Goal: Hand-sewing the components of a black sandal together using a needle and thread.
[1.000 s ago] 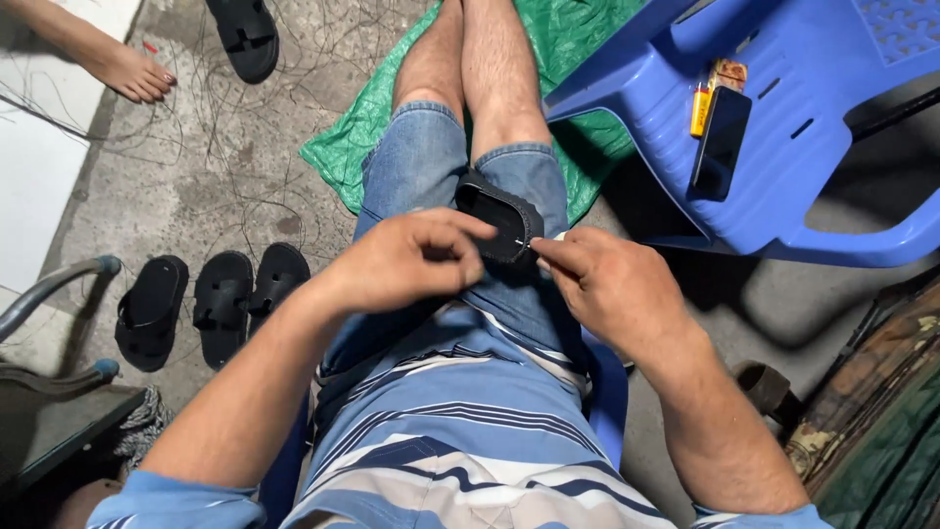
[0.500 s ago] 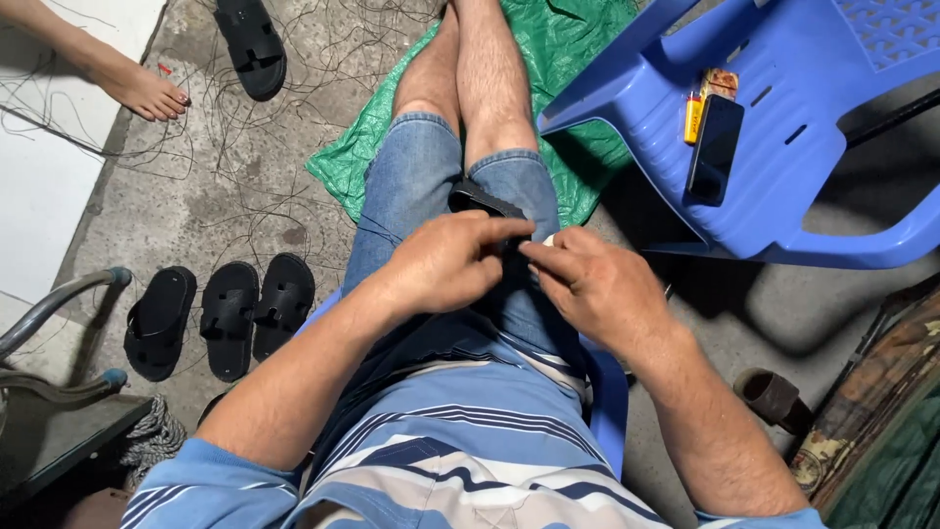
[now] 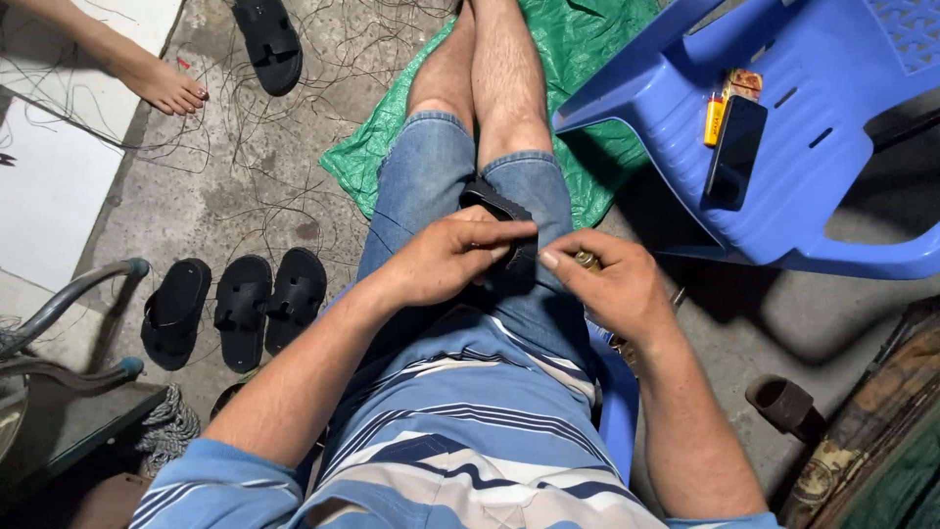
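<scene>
I sit with a black sandal [image 3: 497,211] resting on my right thigh. My left hand [image 3: 452,257] covers and grips the near part of the sandal, fingers curled over it. My right hand [image 3: 605,284] is closed beside it, pinching a small brass-coloured object [image 3: 586,260] against the sandal's edge; what that object is I cannot tell. My legs in denim shorts stretch out over a green tarp [image 3: 578,59].
Three black sandals [image 3: 235,309] lie in a row on the concrete at left, another one [image 3: 266,41] farther off. A blue plastic chair [image 3: 783,127] at right holds a dark phone [image 3: 736,149] and a yellow lighter [image 3: 714,120]. Another person's bare foot [image 3: 162,86] is at top left. Loose threads litter the floor.
My left hand has closed over the sandal, hiding most of it. The view has shifted slightly; both hands stay on my thigh.
</scene>
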